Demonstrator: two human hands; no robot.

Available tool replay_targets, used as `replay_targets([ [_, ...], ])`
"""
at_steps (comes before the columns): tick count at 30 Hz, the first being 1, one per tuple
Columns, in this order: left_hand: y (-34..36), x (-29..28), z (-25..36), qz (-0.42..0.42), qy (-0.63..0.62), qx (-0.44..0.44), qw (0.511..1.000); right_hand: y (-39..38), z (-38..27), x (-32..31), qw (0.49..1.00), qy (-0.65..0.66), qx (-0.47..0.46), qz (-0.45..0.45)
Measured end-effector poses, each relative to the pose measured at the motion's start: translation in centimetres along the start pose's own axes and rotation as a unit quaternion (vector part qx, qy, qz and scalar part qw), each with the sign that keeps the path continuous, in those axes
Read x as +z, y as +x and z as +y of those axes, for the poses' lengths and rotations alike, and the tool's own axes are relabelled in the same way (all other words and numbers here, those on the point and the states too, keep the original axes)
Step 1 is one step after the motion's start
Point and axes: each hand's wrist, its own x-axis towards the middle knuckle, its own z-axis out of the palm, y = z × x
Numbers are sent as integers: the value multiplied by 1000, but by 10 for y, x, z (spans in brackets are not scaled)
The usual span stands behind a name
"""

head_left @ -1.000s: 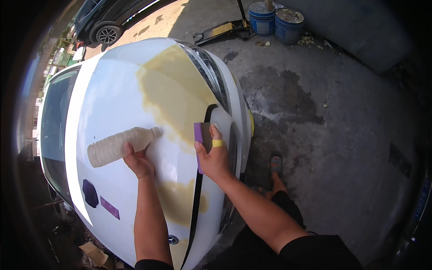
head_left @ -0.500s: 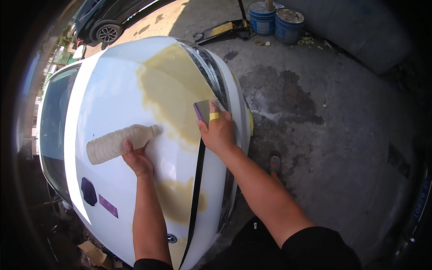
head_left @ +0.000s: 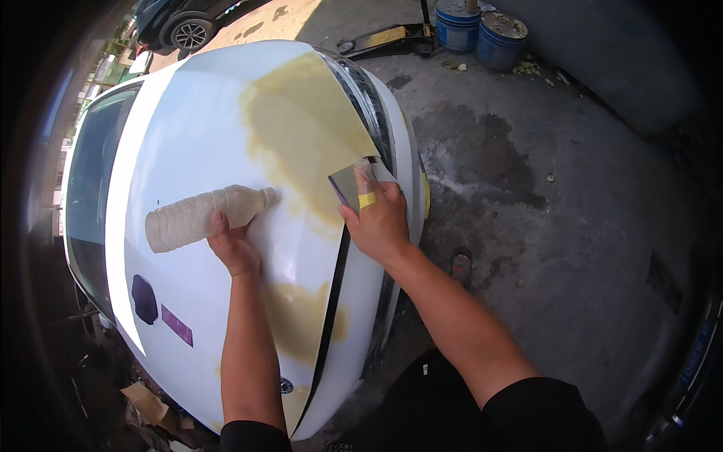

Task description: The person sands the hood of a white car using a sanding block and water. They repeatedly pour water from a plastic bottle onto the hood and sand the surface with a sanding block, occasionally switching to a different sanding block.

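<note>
"Recording grips: fingers?"

"Left hand [head_left: 238, 250] holds the bottle [head_left: 188, 220] over the hood [head_left: 199, 135], thumb on it, other fingers hidden. Right hand [head_left: 382, 224] clasps the grey block [head_left: 348, 180] near the hood's right edge, thumb beside, one finger along the top."

"Handling?"

"Bottle likely light, squeezable: hold mid-body. Block probably stiff: grip both edges."
</note>
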Motion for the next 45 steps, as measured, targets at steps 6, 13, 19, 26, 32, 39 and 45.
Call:
replay_targets([
  [6,-1,3,-1,5,-14,0,1000,-104,-25,-2,996,44,-43,-61],
  [13,-1,2,-1,-8,-15,2,1000,-28,6,3,999,29,-12,-19],
  [19,-2,-1,0,-3,-11,4,1000,-87,-22,-6,996,37,-62,-45],
  [26,-2,-3,-2,1,-22,2,1000,-49,-9,-1,996,38,-56,-66],
  [32,-1,0,-5,8,-33,13,999,-34,-11,6,989,-14,-117,-85],
  [39,-5,7,-8,27,-57,41,997,-39,5,5,985,-10,-116,-124],
  [45,-8,9,1,28,-81,33,996,6,-9,19,979,-16,-173,-108],
])
